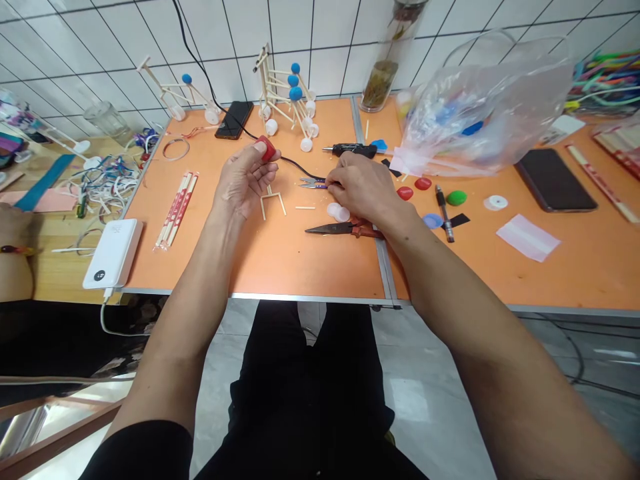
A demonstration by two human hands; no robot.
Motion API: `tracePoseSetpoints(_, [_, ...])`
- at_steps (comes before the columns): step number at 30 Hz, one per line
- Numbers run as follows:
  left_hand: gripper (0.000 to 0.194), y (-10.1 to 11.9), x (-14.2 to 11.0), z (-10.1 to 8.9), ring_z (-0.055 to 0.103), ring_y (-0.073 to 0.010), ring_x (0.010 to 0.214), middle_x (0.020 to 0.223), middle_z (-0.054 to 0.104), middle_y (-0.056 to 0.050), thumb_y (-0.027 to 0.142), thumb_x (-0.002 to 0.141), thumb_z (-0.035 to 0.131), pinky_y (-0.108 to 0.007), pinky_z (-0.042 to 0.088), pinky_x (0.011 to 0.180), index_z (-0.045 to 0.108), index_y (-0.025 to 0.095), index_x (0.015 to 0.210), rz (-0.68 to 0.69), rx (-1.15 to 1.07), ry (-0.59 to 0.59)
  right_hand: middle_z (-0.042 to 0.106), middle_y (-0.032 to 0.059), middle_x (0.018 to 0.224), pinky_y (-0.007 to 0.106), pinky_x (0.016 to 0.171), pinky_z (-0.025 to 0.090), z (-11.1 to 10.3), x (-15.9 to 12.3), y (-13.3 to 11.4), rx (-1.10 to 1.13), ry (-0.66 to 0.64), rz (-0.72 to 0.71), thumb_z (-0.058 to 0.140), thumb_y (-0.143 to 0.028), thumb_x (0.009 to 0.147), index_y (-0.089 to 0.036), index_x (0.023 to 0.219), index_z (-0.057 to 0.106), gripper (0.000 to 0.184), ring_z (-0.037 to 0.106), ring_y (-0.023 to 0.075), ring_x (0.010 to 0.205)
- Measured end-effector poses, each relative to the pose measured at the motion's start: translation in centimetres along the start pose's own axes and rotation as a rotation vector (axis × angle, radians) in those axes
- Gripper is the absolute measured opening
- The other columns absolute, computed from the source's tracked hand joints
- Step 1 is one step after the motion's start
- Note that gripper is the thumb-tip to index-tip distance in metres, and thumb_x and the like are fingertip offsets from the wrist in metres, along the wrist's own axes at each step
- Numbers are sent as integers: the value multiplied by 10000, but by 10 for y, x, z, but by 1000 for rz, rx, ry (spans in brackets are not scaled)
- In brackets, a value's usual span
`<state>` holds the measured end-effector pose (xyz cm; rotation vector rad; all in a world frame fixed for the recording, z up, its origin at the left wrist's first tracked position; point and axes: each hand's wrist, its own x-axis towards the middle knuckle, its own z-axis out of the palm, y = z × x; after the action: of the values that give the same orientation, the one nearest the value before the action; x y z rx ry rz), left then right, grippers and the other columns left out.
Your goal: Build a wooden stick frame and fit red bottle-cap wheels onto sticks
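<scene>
My left hand pinches a small red squarish piece between thumb and fingers, above the orange table; what it is made of I cannot tell. To its right, my right hand is closed round the handles of small scissors, whose slightly parted blades point left. Below my left hand lies a three-sided frame of thin wooden sticks, with a loose short stick beside it. Pliers with red handles and white translucent discs lie under my right wrist. A black glue gun rests just behind that hand.
Stick models with blue balls stand along the tiled wall. Wrapped chopsticks and a white power bank lie left. A plastic bag, marker and phone are right. Another person's arm shows far left.
</scene>
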<state>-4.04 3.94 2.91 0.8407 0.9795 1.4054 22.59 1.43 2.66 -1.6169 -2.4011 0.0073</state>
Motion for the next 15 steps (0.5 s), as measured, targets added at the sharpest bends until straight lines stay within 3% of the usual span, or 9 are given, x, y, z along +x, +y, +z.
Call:
tracePoseSetpoints(11, [359,-1,1,-1,905,-183,910,1034,935,-64,501,944,1021,-238,738,828,807,220,1009,-3,33,-22,777,231,1388,468,826,392,13,4,0,-91,-30,6,542,-244,1181,-156,1315,935,424,662,379,1162])
tracePoseSetpoints(15, [348,-1,0,0,904,-185,901,1034,939,-63,494,945,1018,-231,734,794,811,224,1021,-11,22,-14,779,231,1379,472,838,409,11,5,0,-66,-22,-2,581,-247,1169,-158,1264,939,381,663,392,1172])
